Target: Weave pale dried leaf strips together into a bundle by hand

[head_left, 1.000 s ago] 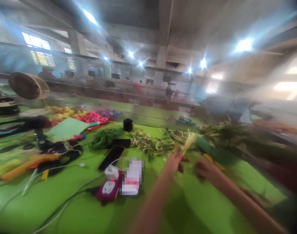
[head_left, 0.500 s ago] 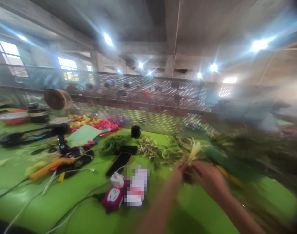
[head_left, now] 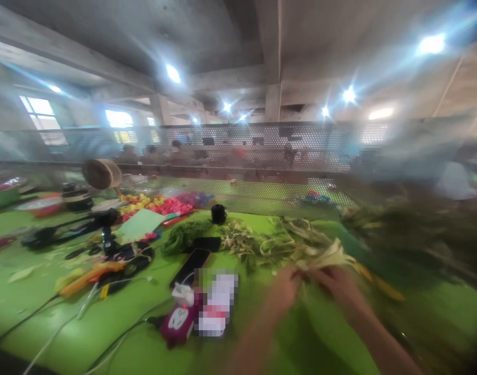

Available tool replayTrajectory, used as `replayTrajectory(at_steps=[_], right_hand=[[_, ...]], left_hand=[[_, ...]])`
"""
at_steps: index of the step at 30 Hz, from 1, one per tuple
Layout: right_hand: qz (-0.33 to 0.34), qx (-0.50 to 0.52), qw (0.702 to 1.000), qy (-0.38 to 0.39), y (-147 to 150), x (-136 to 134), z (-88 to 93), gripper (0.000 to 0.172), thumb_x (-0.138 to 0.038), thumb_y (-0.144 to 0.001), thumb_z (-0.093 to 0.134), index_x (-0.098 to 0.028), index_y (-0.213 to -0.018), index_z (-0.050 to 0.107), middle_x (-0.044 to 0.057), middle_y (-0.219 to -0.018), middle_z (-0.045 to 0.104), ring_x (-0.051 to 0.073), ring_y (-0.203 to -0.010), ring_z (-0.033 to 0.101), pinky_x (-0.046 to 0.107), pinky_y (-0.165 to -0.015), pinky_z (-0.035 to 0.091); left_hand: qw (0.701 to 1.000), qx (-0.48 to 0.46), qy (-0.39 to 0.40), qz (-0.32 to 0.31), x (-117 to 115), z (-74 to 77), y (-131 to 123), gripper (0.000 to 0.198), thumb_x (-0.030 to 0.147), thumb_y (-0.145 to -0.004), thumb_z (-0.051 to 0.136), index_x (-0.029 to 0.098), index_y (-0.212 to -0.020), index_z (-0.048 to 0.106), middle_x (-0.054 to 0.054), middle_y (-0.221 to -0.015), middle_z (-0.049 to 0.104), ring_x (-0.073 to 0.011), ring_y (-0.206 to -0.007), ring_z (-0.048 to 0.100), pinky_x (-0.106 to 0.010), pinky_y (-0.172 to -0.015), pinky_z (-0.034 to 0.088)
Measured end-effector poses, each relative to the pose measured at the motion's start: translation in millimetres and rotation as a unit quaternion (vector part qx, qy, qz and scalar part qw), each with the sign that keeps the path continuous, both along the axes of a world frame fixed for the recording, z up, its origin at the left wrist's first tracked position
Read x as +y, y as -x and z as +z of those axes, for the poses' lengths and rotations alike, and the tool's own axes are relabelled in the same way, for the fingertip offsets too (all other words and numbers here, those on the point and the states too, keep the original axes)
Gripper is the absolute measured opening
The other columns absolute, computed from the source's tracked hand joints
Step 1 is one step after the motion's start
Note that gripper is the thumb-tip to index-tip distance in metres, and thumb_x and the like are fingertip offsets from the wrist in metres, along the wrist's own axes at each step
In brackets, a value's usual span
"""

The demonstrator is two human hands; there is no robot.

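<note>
At the right of centre, my left hand [head_left: 285, 285] and my right hand [head_left: 335, 281] are close together just above the green table. Both are closed around a pale yellow piece of corn husk [head_left: 332, 256], whose wide end fans out past my right fingers to the right. Blur and the husk hide the exact finger grip. Beyond my hands lies a heap of dry, greenish-yellow husk strips [head_left: 242, 240], with more strips close behind my fingertips.
A purple power strip [head_left: 179, 324] with a white charger and cables, a blurred-out phone [head_left: 218, 304] and a dark phone [head_left: 191, 266] lie left of my hands. An orange glue gun [head_left: 92, 277] is farther left. A perforated divider [head_left: 238, 185] borders the far edge; dark leafy material [head_left: 410, 239] fills the right.
The husk's fanned end has tipped from upright to leaning right. My hands have shifted slightly, still together. The camera view has turned a little.
</note>
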State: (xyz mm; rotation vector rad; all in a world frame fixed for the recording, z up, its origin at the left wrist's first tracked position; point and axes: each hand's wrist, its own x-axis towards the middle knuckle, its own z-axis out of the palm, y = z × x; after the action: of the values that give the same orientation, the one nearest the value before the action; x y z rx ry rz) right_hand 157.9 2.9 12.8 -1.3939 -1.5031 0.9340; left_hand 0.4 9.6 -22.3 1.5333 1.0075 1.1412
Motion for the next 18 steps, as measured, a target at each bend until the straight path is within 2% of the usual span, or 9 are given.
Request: replayTrajectory(at_steps=[2,4,7,11,15,18], right_hand=[[-0.013,0.004,1.000,0.000,-3,0,1.1,0.033,-0.050,-0.072,0.059,-0.018,-0.063,0.063,-0.001,-0.049,0.055,0.012,-0.044,0.046,0.025,-0.041,0.035],[-0.017,0.008,1.000,-0.002,-4,0,1.6,0.033,-0.049,-0.071,0.060,-0.018,-0.061,0.063,-0.001,-0.048,0.054,0.012,-0.043,0.045,0.025,-0.041,0.035],[-0.001,0.007,1.000,-0.008,-7,3,0.7,0.032,-0.048,-0.070,0.061,-0.018,-0.058,0.063,-0.002,-0.047,0.054,0.012,-0.043,0.045,0.025,-0.042,0.035],[0.059,-0.005,0.998,-0.029,-13,6,-2.2,0.025,-0.043,-0.069,0.064,-0.018,-0.065,0.067,-0.002,-0.052,0.058,0.013,-0.049,0.050,0.025,-0.047,0.038],[0.135,-0.075,0.984,-0.089,-22,9,-5.0,0.019,-0.037,-0.071,0.063,-0.019,-0.064,0.067,0.000,-0.061,0.063,0.016,-0.061,0.055,0.026,-0.055,0.041],[0.151,-0.045,0.983,-0.096,-24,8,-2.4,0.025,-0.042,-0.074,0.060,-0.019,-0.066,0.066,0.000,-0.061,0.062,0.015,-0.060,0.056,0.026,-0.055,0.042]], left_hand=[[0.998,0.048,-0.041,-0.022,-6,6.2,0,0.030,0.037,-0.087,0.044,0.020,-0.072,0.063,-0.003,-0.064,0.057,-0.0186,-0.069,0.053,-0.030,-0.068,0.041],[0.993,0.090,-0.064,-0.036,-11,13.5,2,0.030,0.035,-0.088,0.042,0.020,-0.073,0.063,-0.003,-0.070,0.060,-0.0190,-0.072,0.054,-0.031,-0.072,0.040],[0.988,0.141,-0.051,-0.039,-13,21.0,6,0.028,0.032,-0.088,0.039,0.021,-0.076,0.062,-0.004,-0.074,0.060,-0.0189,-0.072,0.052,-0.031,-0.071,0.038],[0.981,0.180,-0.037,0.059,-9,22.9,16,0.026,0.032,-0.089,0.037,0.021,-0.077,0.057,-0.004,-0.077,0.059,-0.0198,-0.075,0.052,-0.031,-0.070,0.036],[0.963,0.203,-0.072,0.163,-7,26.7,26,0.022,0.026,-0.088,0.039,0.021,-0.074,0.056,-0.004,-0.076,0.058,-0.0199,-0.076,0.052,-0.031,-0.075,0.036],[0.956,0.216,-0.072,0.186,-7,34.6,28,0.021,0.019,-0.087,0.039,0.021,-0.075,0.056,-0.006,-0.081,0.057,-0.0218,-0.083,0.053,-0.032,-0.079,0.036]])
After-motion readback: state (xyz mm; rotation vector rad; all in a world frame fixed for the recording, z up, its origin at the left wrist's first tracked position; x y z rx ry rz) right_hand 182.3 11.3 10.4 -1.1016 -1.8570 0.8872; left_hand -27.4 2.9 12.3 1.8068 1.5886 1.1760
